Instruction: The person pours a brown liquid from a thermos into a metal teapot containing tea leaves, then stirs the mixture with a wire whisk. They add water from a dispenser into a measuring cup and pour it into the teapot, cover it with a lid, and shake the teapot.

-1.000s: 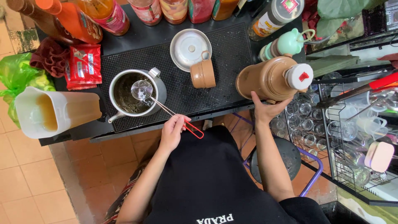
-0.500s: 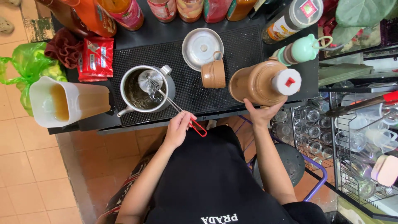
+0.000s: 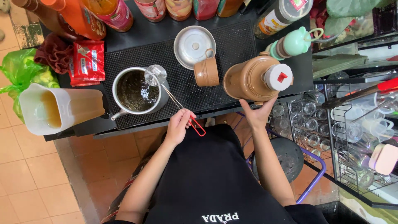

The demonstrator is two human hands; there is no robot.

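Observation:
My left hand (image 3: 179, 124) grips the red handle of a small wire strainer (image 3: 155, 75), whose round mesh head rests on the right rim of a metal pot (image 3: 120, 111) holding dark liquid and leaves. My right hand (image 3: 258, 114) holds a large brown thermos jug (image 3: 248, 79) with a white and red cap, lifted at the counter's front edge. A brown mug (image 3: 207, 71) stands between pot and jug, beside a round metal lid (image 3: 191, 43). All sit on a black ribbed mat (image 3: 186, 89).
A white plastic jug (image 3: 58, 110) of tan liquid stands at the left edge. Red packets (image 3: 88, 62), a green bag (image 3: 20, 74), bottles along the back and a green-capped bottle (image 3: 292, 45) crowd the counter. A wire rack of glasses (image 3: 331, 124) stands on the right.
The thermos jug has moved left and nearer the counter's front edge in my right hand. The strainer head has stayed at the pot's rim.

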